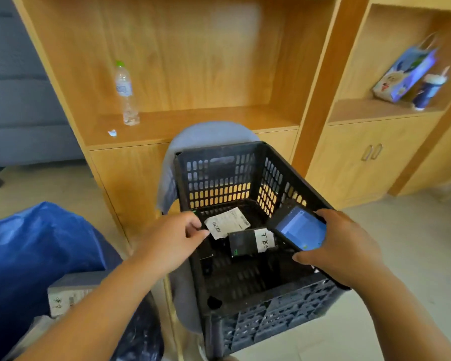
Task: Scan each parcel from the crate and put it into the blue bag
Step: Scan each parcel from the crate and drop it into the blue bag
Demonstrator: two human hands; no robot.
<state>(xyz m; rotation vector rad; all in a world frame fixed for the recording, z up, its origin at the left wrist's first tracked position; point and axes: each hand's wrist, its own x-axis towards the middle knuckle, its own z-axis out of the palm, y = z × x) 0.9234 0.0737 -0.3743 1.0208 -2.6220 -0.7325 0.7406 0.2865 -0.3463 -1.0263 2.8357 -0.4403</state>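
Head view of the parcel-scanning task. The left hand reaches into the black crate from its left side, with thumb and forefinger curled onto the near-left corner of the labelled parcel, apparently pinching it. The parcel is a flat dark pouch lying label-up on the crate floor. Its long axis runs from that corner away and to the right, towards the crate's far right wall. The right hand is wrapped round the handheld scanner, gripping it screen-up over the crate's right rim, just to the right of the parcel. A second parcel, dark with a handwritten white tag, lies just on the near side of the first, between the two hands. The blue bag stands open at the person's left, outside the crate, with a grey box in its mouth. The left hand is therefore the nearer to both parcel and bag. Lifting leftward along the parcel's axis would probably bring the label under the scanner.
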